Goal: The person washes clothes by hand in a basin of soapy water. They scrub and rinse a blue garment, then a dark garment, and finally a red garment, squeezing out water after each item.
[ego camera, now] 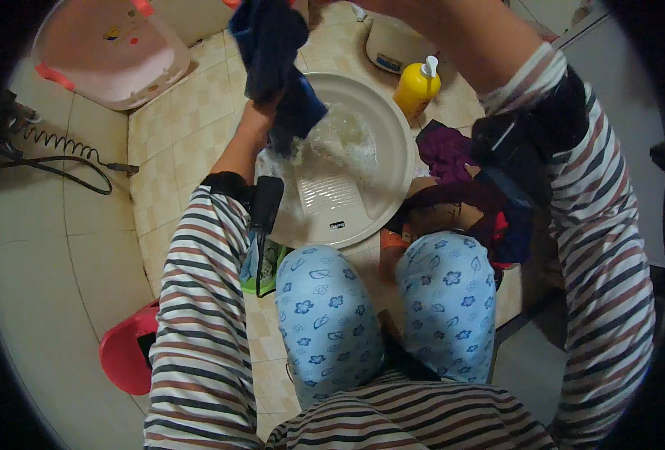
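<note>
A dark blue cloth garment (pixel 270 50) is bunched over my left hand (pixel 266 108), so the fingers are hidden. Its lower end hangs over a round, light grey washbasin (pixel 391 194) with a ribbed washboard (pixel 332 194) moulded into its near side. Cloudy, sudsy water (pixel 346 135) lies in the basin. My right forearm stretches across the top of the view, and the right hand is cut off by the upper edge. Below that forearm stands a yellow pump bottle (pixel 416 87) with a white nozzle, just beyond the basin rim.
Purple and dark clothes (pixel 447 152) are heaped right of the basin. A pink plastic tub (pixel 113 56) leans at the far left. Behind the bottle sits a beige basin (pixel 394 42). A coiled cable (pixel 65 146) hangs by the left wall, above a red plastic object (pixel 127 351).
</note>
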Tool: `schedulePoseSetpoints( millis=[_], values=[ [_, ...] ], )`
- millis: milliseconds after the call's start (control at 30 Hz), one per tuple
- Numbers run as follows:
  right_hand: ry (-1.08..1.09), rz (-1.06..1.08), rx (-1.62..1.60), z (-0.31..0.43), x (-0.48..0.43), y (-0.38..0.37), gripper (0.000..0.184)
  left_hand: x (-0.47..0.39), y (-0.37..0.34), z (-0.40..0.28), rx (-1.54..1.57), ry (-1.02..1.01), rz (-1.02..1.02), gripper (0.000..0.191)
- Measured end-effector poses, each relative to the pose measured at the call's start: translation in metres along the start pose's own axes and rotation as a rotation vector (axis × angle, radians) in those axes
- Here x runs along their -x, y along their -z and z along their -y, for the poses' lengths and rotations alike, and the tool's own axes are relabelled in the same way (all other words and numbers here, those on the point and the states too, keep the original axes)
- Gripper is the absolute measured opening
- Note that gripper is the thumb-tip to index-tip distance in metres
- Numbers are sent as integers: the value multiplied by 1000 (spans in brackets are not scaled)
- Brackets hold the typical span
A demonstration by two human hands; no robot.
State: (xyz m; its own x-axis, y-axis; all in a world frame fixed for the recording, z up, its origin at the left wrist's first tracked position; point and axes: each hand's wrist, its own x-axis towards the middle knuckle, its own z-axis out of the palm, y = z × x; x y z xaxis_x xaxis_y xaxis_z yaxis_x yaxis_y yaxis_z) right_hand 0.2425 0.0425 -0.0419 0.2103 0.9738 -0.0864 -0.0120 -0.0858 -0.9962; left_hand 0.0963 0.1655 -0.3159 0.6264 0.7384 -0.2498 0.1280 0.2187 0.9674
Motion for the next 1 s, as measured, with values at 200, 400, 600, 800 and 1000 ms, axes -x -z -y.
schedulePoseSetpoints(
  millis=[200,400,600,800,1000],
  values=[
    [-205,-400,148,-168,10,138,20,-19,-11,0,128,85,46,24],
    [-896,-37,-83,-327,58,110,71,1,-66,-17,-185,-39,58,41],
    [-614,7,-1150,-381,14,52,61,47,-123,-11,-267,32,198,62],
    [-631,-352,-1088,-395,-10,47,31,61,-81,-6,237,165,314,57],
    [-493,-342,-1203,-331,-7,19,27,17,1,28,841,51,3,35]
  ],
)
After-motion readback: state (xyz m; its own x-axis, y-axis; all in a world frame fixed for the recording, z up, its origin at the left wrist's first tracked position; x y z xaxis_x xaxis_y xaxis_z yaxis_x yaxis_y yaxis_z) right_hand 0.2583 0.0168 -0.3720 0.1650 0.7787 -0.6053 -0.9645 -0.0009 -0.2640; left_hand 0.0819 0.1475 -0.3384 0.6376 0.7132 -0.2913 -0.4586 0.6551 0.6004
